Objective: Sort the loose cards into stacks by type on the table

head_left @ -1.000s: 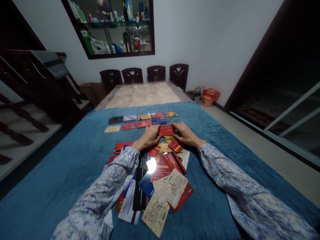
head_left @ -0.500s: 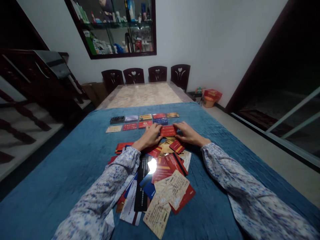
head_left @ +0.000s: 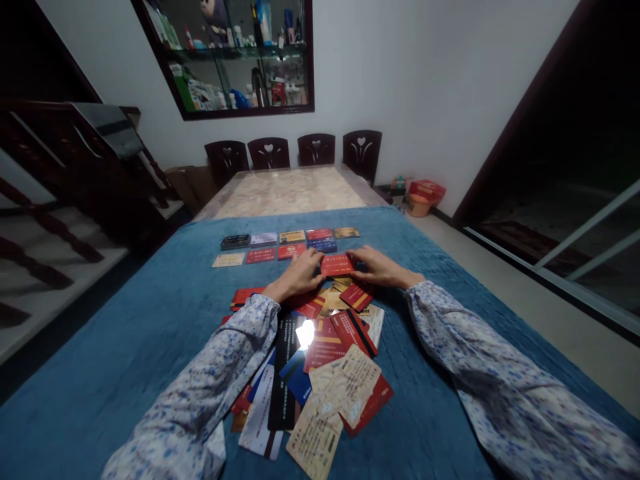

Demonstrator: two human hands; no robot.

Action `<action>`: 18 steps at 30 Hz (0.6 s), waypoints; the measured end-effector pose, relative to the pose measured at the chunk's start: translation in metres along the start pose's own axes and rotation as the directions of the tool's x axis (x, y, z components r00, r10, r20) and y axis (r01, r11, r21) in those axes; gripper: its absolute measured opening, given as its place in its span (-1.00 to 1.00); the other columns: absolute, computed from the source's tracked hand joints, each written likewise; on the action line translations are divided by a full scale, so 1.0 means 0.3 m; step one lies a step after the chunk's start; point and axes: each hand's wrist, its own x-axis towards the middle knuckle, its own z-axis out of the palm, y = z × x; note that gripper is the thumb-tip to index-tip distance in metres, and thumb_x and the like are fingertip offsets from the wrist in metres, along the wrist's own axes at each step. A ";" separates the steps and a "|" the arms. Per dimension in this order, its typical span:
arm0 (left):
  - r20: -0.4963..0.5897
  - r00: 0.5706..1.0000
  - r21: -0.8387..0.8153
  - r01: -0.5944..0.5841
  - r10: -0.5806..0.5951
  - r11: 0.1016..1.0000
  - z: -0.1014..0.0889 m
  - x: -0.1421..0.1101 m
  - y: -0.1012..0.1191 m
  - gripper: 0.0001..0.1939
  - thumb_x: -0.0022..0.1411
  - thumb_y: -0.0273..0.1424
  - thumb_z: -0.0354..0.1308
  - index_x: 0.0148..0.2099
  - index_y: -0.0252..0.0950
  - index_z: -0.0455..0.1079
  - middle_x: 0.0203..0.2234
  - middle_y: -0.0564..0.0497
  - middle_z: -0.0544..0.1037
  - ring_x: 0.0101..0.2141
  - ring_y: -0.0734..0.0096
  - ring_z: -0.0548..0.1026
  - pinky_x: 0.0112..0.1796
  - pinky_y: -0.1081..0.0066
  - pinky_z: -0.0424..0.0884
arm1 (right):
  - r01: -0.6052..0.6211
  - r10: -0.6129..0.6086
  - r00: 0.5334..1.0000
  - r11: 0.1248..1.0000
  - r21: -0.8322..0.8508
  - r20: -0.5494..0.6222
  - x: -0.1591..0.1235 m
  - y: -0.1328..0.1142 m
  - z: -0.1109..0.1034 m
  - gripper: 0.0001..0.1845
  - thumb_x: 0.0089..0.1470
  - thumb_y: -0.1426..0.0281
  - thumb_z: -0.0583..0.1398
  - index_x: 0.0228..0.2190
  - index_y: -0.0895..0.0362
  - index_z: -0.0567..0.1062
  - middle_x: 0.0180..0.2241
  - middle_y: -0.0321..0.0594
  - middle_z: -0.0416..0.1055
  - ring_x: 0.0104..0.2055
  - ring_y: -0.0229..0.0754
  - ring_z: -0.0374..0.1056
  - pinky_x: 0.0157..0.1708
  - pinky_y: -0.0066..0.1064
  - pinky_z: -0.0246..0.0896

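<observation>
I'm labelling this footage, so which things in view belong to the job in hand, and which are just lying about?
Apparently in use:
red card, held between left hand and right hand
loose pile of cards
cards laid in rows

Apparently just around:
four chairs
orange tub
wall shelves

The white-and-blue floral-sleeved left arm [head_left: 215,380] entered from seven o'clock, its forearm sloping toward one o'clock. The bare left hand [head_left: 301,273] lay back uppermost, fingers bent together, thumb tucked on the near side. The matching floral-sleeved right arm [head_left: 490,370] entered from four o'clock and angled toward ten. The bare right hand [head_left: 377,267] mirrored it, fingers bent, thumb set below the forefinger. Both wrists were exposed past the cuffs. The hands faced each other, near but apart.
</observation>
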 end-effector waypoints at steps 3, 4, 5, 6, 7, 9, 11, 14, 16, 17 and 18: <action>0.000 1.000 0.012 -0.012 0.012 1.000 0.001 0.012 -0.019 -0.59 0.26 -0.37 0.23 0.14 -0.29 0.36 0.06 -0.20 0.44 0.11 0.02 0.46 0.11 0.04 0.40 | -0.013 0.013 1.000 1.000 -0.011 0.017 0.014 -0.001 -0.017 -0.56 0.18 0.29 0.27 0.07 0.15 0.52 -0.16 -0.05 0.56 -0.11 0.01 0.38 -0.11 -0.25 0.30; 0.001 1.000 0.014 -0.013 0.013 1.000 0.000 0.017 -0.025 -0.59 0.26 -0.38 0.24 0.14 -0.28 0.37 0.06 -0.19 0.44 0.10 0.03 0.46 0.10 0.06 0.41 | -0.012 0.012 1.000 1.000 -0.014 0.020 0.020 -0.001 -0.023 -0.56 0.18 0.27 0.28 0.08 0.14 0.52 -0.17 -0.06 0.56 -0.11 0.01 0.38 -0.12 -0.26 0.30; 0.001 1.000 0.016 -0.012 0.012 1.000 -0.001 0.021 -0.031 -0.60 0.26 -0.38 0.24 0.13 -0.27 0.37 0.06 -0.19 0.44 0.09 0.03 0.46 0.10 0.07 0.42 | -0.011 0.011 1.000 1.000 -0.017 0.026 0.027 -0.002 -0.028 -0.55 0.19 0.26 0.28 0.08 0.14 0.52 -0.17 -0.07 0.56 -0.11 0.01 0.39 -0.13 -0.26 0.30; -0.001 1.000 0.018 -0.008 0.008 1.000 -0.003 0.025 -0.035 -0.61 0.26 -0.38 0.24 0.13 -0.27 0.38 0.07 -0.19 0.44 0.08 0.03 0.47 0.09 0.08 0.43 | -0.008 0.009 0.999 1.000 -0.017 0.033 0.035 -0.003 -0.033 -0.56 0.20 0.24 0.27 0.07 0.13 0.52 -0.18 -0.07 0.57 -0.11 0.01 0.39 -0.14 -0.26 0.30; -0.001 1.000 0.021 -0.001 0.001 1.000 -0.007 0.029 -0.038 -0.63 0.26 -0.39 0.23 0.12 -0.26 0.39 0.07 -0.19 0.44 0.07 0.04 0.47 0.08 0.09 0.43 | -0.003 0.004 0.999 1.000 -0.013 0.038 0.043 -0.004 -0.038 -0.57 0.21 0.23 0.27 0.06 0.12 0.53 -0.18 -0.08 0.57 -0.12 0.01 0.40 -0.14 -0.25 0.30; 0.007 1.000 0.037 0.015 -0.016 0.999 -0.016 0.034 -0.041 -0.65 0.26 -0.41 0.22 0.09 -0.26 0.41 0.07 -0.19 0.44 0.05 0.05 0.48 0.06 0.11 0.45 | 0.010 -0.010 0.999 1.000 -0.002 0.047 0.061 -0.007 -0.047 -0.61 0.22 0.21 0.26 0.03 0.12 0.54 -0.19 -0.08 0.57 -0.14 0.00 0.40 -0.13 -0.25 0.29; 0.021 0.999 0.058 0.028 -0.030 0.998 -0.028 0.037 -0.039 -0.69 0.27 -0.41 0.21 0.07 -0.27 0.42 0.06 -0.20 0.44 0.03 0.04 0.49 0.05 0.12 0.45 | 0.016 -0.017 0.998 1.000 0.006 0.054 0.080 -0.009 -0.054 -0.65 0.22 0.22 0.26 -0.03 0.13 0.56 -0.21 -0.08 0.57 -0.19 -0.02 0.40 -0.14 -0.25 0.28; 0.040 0.999 0.082 0.033 -0.037 0.996 -0.048 0.040 -0.037 -0.72 0.29 -0.40 0.20 0.04 -0.30 0.43 0.05 -0.23 0.45 0.04 0.01 0.48 0.05 0.12 0.44 | 0.022 -0.024 0.997 0.999 0.024 0.077 0.106 -0.008 -0.064 -0.70 0.21 0.25 0.26 -0.09 0.16 0.57 -0.24 -0.09 0.57 -0.25 -0.06 0.39 -0.19 -0.28 0.26; 0.054 0.997 0.096 0.041 -0.046 0.995 -0.059 0.045 -0.039 -0.73 0.29 -0.39 0.20 0.03 -0.30 0.44 0.06 -0.23 0.45 0.07 -0.01 0.47 0.06 0.12 0.43 | 0.045 -0.049 0.995 0.998 0.049 0.084 0.123 -0.001 -0.068 -0.71 0.20 0.25 0.27 -0.10 0.16 0.57 -0.23 -0.09 0.57 -0.24 -0.07 0.39 -0.17 -0.29 0.26; 0.059 0.997 0.104 0.049 -0.055 0.993 -0.065 0.048 -0.042 -0.73 0.28 -0.39 0.20 0.03 -0.29 0.44 0.06 -0.22 0.45 0.08 -0.01 0.46 0.06 0.12 0.43 | 0.059 -0.064 0.995 0.996 0.060 0.083 0.132 0.004 -0.069 -0.70 0.20 0.25 0.27 -0.10 0.16 0.57 -0.23 -0.09 0.56 -0.24 -0.07 0.39 -0.16 -0.29 0.27; 0.061 0.996 0.113 0.058 -0.065 0.992 -0.069 0.053 -0.046 -0.73 0.28 -0.38 0.21 0.02 -0.29 0.44 0.06 -0.22 0.45 0.08 -0.01 0.46 0.06 0.12 0.42 | 0.073 -0.078 0.994 0.995 0.067 0.081 0.142 0.010 -0.070 -0.69 0.19 0.25 0.27 -0.09 0.16 0.57 -0.23 -0.10 0.56 -0.23 -0.07 0.38 -0.14 -0.29 0.27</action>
